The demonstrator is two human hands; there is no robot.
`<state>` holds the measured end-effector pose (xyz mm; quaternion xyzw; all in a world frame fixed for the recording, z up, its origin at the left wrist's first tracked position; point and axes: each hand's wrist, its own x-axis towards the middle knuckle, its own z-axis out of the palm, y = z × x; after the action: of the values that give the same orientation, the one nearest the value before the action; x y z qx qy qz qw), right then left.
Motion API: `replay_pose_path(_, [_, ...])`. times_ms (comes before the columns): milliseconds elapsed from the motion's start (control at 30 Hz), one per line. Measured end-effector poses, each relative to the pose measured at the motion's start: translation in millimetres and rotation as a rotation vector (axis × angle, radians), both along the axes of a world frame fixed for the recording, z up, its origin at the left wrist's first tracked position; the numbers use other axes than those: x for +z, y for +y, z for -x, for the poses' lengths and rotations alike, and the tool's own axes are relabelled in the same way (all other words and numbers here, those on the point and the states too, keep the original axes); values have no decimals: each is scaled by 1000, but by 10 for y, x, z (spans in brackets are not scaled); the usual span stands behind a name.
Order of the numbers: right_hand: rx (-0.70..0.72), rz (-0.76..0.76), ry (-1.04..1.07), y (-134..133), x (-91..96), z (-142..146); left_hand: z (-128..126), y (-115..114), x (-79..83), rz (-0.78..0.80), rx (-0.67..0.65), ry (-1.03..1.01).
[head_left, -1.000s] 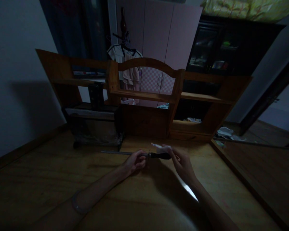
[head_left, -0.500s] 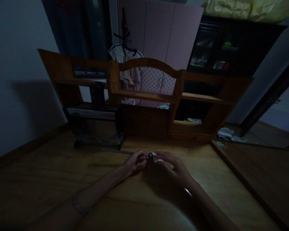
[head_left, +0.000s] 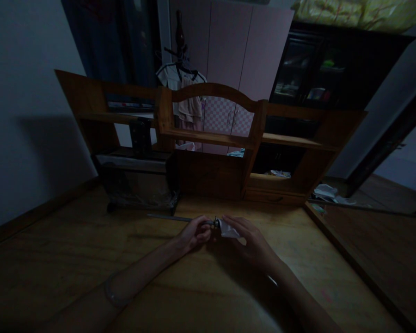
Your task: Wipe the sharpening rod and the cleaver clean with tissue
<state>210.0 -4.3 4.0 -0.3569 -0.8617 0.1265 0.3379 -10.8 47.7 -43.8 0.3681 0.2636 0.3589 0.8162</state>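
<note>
A slim grey sword-like rod (head_left: 169, 217) points left above the wooden desk, with a small crosspiece (head_left: 215, 223) near its right end. My left hand (head_left: 197, 232) is closed around the rod just left of that crosspiece. A thin white tissue or cloth (head_left: 229, 230) covers the rod's right end, which it hides. My right hand (head_left: 251, 238) lies over the white tissue, its fingers stretched along the top and its thumb below, pinching it. The picture is dark, so fine details of the rod are hard to make out.
Under the hands spreads the wooden desk (head_left: 180, 296). Along its back stands a wooden shelf unit (head_left: 208, 178). A dark box-like thing with plastic wrapping (head_left: 137, 185) stands at the back left. On the right, a raised wooden edge (head_left: 346, 259) borders the desk.
My right hand has shifted slightly, and more of the white tissue shows below its fingers. My left hand and the rod have stayed almost in place.
</note>
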Motion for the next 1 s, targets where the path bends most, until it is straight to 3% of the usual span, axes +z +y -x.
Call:
replay_pose_path(333, [-7, -12, -35, 11, -8, 23, 0, 0, 21, 42, 10, -26])
replay_pose_path(567, [-10, -16, -52, 33, -45, 11, -10, -52, 119, 66, 25, -18])
replay_pose_path(1000, [11, -97, -151, -5, 27, 57, 3, -66, 199, 134, 72, 16])
